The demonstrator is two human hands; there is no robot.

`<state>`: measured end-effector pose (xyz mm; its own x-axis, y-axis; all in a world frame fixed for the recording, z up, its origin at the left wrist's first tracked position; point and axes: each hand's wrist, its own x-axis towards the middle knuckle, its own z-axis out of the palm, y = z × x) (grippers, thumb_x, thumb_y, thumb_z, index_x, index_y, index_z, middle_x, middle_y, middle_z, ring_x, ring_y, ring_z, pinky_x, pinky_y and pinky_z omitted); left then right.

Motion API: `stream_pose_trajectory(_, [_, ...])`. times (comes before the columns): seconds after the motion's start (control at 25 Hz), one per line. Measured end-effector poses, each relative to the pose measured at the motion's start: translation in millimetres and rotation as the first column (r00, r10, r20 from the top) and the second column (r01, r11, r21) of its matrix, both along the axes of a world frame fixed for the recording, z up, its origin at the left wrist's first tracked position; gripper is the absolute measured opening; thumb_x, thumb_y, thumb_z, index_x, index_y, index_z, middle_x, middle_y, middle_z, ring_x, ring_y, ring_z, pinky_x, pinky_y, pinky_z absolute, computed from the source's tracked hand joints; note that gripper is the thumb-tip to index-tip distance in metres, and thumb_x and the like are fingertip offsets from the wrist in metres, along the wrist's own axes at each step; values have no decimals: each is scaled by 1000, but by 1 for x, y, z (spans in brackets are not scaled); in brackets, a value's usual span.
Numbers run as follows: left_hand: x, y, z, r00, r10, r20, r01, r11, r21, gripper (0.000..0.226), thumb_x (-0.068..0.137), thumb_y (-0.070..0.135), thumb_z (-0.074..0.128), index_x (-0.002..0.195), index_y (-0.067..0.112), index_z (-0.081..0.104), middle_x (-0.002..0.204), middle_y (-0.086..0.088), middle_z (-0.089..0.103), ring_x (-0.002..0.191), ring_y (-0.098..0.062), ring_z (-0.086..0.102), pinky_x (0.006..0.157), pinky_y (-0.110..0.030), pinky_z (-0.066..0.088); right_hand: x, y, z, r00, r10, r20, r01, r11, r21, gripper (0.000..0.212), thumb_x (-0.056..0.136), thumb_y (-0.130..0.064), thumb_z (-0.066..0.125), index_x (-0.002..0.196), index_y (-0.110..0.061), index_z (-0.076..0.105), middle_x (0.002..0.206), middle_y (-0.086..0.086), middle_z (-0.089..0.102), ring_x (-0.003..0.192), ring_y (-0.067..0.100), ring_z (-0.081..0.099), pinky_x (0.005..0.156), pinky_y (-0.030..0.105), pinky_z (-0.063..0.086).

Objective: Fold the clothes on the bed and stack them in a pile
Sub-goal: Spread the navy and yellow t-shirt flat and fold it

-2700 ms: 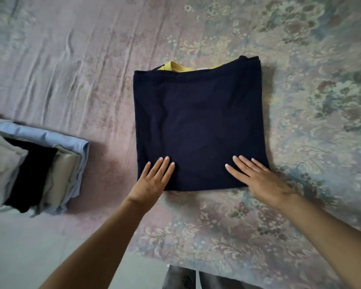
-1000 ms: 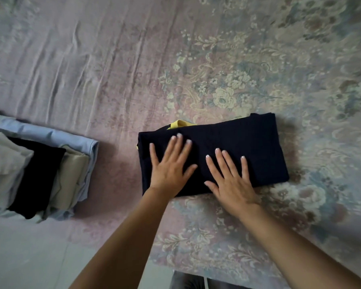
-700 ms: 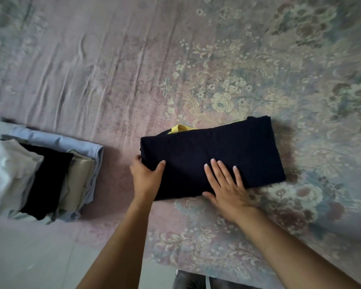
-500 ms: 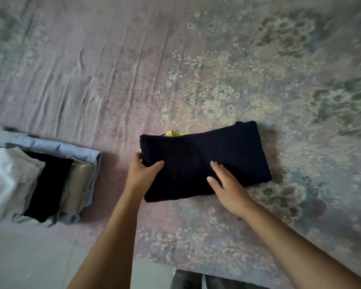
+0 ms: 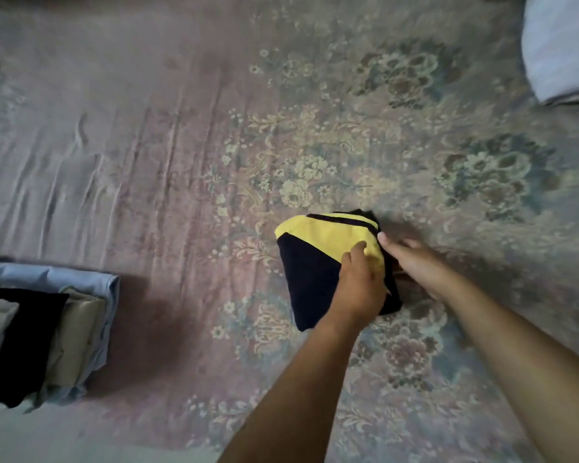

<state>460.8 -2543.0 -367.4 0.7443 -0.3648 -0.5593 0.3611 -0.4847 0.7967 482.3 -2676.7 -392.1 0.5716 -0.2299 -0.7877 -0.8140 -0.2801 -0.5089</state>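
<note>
Here left hand (image 5: pixel 360 289) grips the soft, folded navy-yellow garment (image 5: pixel 318 262); right hand (image 5: pixel 411 262) unclear.

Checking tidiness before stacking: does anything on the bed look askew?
The folded navy and yellow garment sits skewed, held by both hands. In the pile at left, layers are staggered, not flush.

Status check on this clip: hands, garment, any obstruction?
Left hand gripping navy-and-yellow garment, folded small. Right hand at its right edge, grip unclear. Folded pile far left; path across bed unobstructed.
</note>
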Motion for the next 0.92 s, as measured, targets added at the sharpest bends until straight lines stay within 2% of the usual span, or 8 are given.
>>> stream_pose_trajectory(0.08, [-16, 14, -20, 941, -27, 337, -20, 991, 136, 46, 95, 8, 36, 140, 3, 34, 137, -17, 41, 122, -32, 45, 101, -42, 41, 2, 9, -14, 990, 116, 75, -107, 987, -123, 36, 91, -42, 57, 95, -6, 60, 92, 11, 64, 90, 24, 58, 69, 25, 45])
stream_pose_trajectory(0.16, [-26, 35, -54, 780, -205, 591, -70, 910, 409, 52, 96, 33, 35, 141, 6, 35, 142, -18, 42, 130, -34, 42, 107, -52, 36, -1, 22, -29, 960, 127, 250, -67, 969, -237, 33, 94, -29, 55, 108, 1, 59, 103, 19, 63, 100, 30, 58, 73, 28, 41])
stream_pose_trajectory(0.32, [-43, 57, -103, 632, -657, 412, 142, 620, 771, 76, 86, 69, 25, 149, 27, 16, 156, -10, 17, 144, -34, 7, 102, -74, 16, -10, 19, -66, 950, 182, 252, -84, 931, -355, 45, 95, -29, 53, 128, 2, 49, 129, 21, 54, 119, 34, 51, 93, 39, 40])
stream_pose_trajectory(0.44, [-44, 53, -120, 604, -748, 275, 191, 471, 861, 96, 79, 73, 40, 150, 28, -6, 156, -7, -7, 142, -37, -9, 102, -76, -2, -8, 19, -82, 968, 53, 245, 40, 932, -361, 50, 90, -31, 61, 128, -2, 44, 129, 20, 52, 119, 36, 49, 92, 41, 40])
stream_pose_trajectory(0.56, [-47, 54, -111, 624, -702, 344, 165, 548, 820, 90, 76, 70, 39, 151, 25, 12, 155, -16, 10, 143, -37, 11, 109, -68, 1, -20, 23, -64, 886, 309, 345, -45, 799, -600, 61, 91, -33, 59, 140, -3, 36, 138, 21, 43, 127, 35, 40, 99, 43, 36])
stream_pose_trajectory(0.68, [-40, 63, -115, 592, -736, 327, 188, 521, 833, 95, 71, 73, 36, 150, 26, 15, 153, -18, 14, 141, -36, 17, 107, -66, 6, -29, 28, -62, 859, 473, 196, -270, 744, -611, 55, 92, -37, 55, 130, 1, 42, 129, 23, 47, 118, 37, 44, 92, 42, 38])
stream_pose_trajectory(0.8, [-30, 63, -120, 605, -749, 270, 237, 492, 838, 118, 57, 77, 60, 150, 25, 11, 153, -17, 14, 141, -34, 16, 107, -66, 6, -14, 36, -66, 926, 374, 58, -292, 803, -520, 48, 92, -36, 56, 119, 2, 45, 124, 21, 48, 115, 36, 47, 89, 38, 39])
stream_pose_trajectory(0.92, [-26, 74, -95, 578, -764, 286, 255, 503, 826, 119, 52, 70, 69, 148, 22, 18, 152, -17, 20, 139, -34, 23, 109, -62, 16, 4, 31, -56, 1000, -16, -3, 15, 983, -181, 67, 78, -29, 75, 130, 0, 43, 130, 16, 52, 118, 29, 51, 96, 36, 42])
